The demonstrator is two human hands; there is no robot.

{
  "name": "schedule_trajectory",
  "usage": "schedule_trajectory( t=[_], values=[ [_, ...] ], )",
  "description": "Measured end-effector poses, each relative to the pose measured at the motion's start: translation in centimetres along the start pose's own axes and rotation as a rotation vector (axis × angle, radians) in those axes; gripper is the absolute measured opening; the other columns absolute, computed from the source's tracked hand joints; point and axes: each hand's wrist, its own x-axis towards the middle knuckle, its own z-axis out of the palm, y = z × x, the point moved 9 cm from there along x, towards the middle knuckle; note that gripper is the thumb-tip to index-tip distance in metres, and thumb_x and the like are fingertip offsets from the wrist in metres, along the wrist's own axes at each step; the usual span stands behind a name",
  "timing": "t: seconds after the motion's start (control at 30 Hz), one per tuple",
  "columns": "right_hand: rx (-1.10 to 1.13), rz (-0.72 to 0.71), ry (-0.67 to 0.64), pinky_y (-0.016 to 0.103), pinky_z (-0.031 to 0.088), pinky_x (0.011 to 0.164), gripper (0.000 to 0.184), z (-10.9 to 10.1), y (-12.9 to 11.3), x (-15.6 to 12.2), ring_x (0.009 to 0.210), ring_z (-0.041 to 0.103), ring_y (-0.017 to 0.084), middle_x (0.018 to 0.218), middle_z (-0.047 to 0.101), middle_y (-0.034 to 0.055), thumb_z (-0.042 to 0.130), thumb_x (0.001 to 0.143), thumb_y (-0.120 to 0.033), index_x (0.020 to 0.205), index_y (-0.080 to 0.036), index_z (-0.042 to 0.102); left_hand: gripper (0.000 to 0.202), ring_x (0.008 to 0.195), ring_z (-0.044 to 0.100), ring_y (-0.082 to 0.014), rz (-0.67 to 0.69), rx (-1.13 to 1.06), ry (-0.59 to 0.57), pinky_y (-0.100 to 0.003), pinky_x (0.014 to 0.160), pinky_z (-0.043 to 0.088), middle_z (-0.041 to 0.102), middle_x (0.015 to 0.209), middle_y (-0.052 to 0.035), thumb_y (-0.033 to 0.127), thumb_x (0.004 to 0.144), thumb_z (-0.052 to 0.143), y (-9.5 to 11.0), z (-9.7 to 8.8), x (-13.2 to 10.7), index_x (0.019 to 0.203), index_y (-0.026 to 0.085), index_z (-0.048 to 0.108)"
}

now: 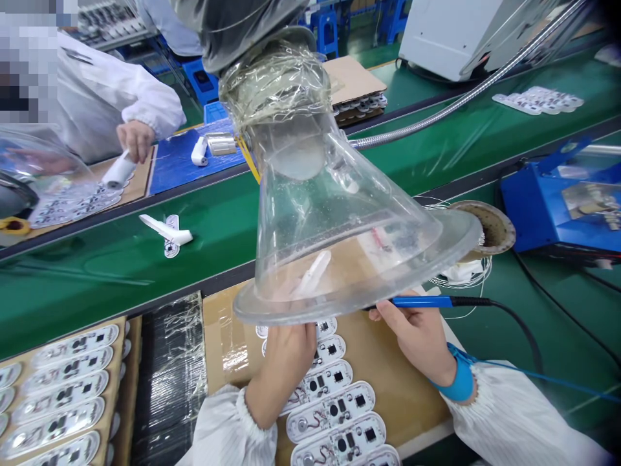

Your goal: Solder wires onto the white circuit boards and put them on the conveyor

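My right hand [420, 340] is closed around a blue-handled soldering iron [422, 301]; its tip is hidden behind the rim of the clear fume hood [359, 298]. A blue wrist strap [460, 378] circles that wrist. Under the hood, my left hand [288, 353] has its fingers closed on a slim white plastic part [313, 275], which shows blurred through the plastic. Below my hands, a row of white oval housings with circuit boards [337, 411] lies overlapping on a cardboard sheet [412, 401].
A conveyor belt [87, 272] crosses ahead, carrying a white part with a board [169, 236]. Filled cardboard trays [121, 362] stand at left. A wire spool [490, 226] and blue machine [563, 200] are at right. Across the belt, a co-worker's hand [136, 139] holds a white cylinder.
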Motion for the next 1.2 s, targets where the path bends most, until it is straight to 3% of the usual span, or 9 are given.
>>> schedule_trajectory(
  t=[0.3,0.83,1.2],
  values=[
    [-0.022,0.013,-0.004,0.031,0.062,0.057,0.022,0.06,-0.12,0.07,0.062,0.073,0.02,0.071,0.075,0.0031,0.072,0.097,-0.044,0.092,-0.024,0.078,0.019,0.119,0.063,-0.028,-0.01,-0.033,0.001,-0.045,0.09,0.061,0.054,0.129,-0.0145,0.005,0.097,0.051,0.05,-0.23,0.03,0.102,0.024,0.051],
    [0.056,-0.023,0.012,0.024,0.062,0.06,0.016,-0.28,-0.32,0.08,0.062,0.074,0.015,0.071,0.075,-0.0005,0.07,0.095,-0.022,0.079,-0.024,0.073,0.02,0.12,0.062,-0.029,0.0,0.003,-0.013,-0.046,0.089,0.061,0.053,0.131,-0.0152,0.004,0.097,0.052,0.03,0.03,0.05,0.101,0.023,0.051],
    [0.044,-0.054,-0.001,0.021,0.062,0.061,0.018,0.17,-0.73,0.3,0.063,0.074,0.014,0.072,0.076,-0.0013,0.069,0.095,-0.02,0.077,-0.024,0.074,0.019,0.116,0.064,-0.0282,-0.001,0.005,-0.005,-0.044,0.088,0.061,0.056,0.129,-0.0148,0.004,0.096,0.053,0.05,-0.18,0.19,0.101,0.023,0.052]
  ],
)
